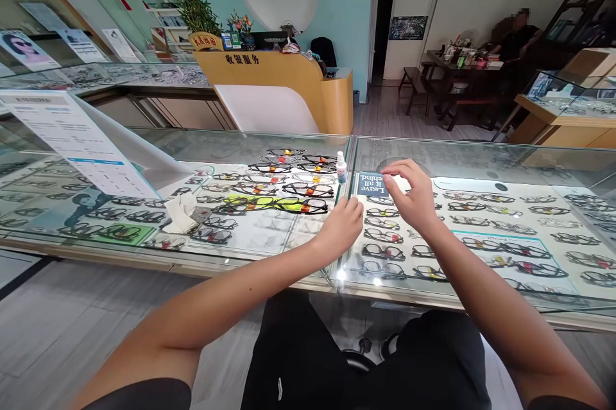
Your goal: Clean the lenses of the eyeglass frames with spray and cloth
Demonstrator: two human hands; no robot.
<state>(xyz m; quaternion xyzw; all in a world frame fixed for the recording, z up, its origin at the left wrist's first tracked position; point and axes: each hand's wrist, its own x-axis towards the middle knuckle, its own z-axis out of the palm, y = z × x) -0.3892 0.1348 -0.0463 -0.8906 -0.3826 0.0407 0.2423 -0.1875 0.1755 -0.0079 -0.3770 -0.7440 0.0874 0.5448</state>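
The left hand (pixel 342 225) rests on the glass counter (pixel 471 156) at the seam where two display cases meet; its fingers are curled into a loose fist with the knuckles up, and nothing shows in it. The right hand (pixel 412 199) is raised just above the glass beside it, a small gap between the two; its thumb and forefinger are drawn close together in a narrow pinch while the other fingers arch over; whether anything small sits in that pinch cannot be told. The pinching fingertips hover at the right edge of a blue card (pixel 372 183) printed with white lettering, which lies flat in front of the hand; whether they touch it is unclear. Just left of the card a small white spray bottle (pixel 341 167) with a blue label stands upright near the seam, apart from both hands. Left of the bottle lies a cluster of dark eyeglass frames (pixel 294 189) with orange tags, a yellow-green pair among them; more frames lie in rows under the glass below the right forearm. A crumpled white cloth (pixel 181 212) sits further left, near a slanted printed sheet (pixel 77 140). Beyond the counter stands a curved wooden reception desk (pixel 289 86); at the far right a person (pixel 518 38) sits at a dark table.
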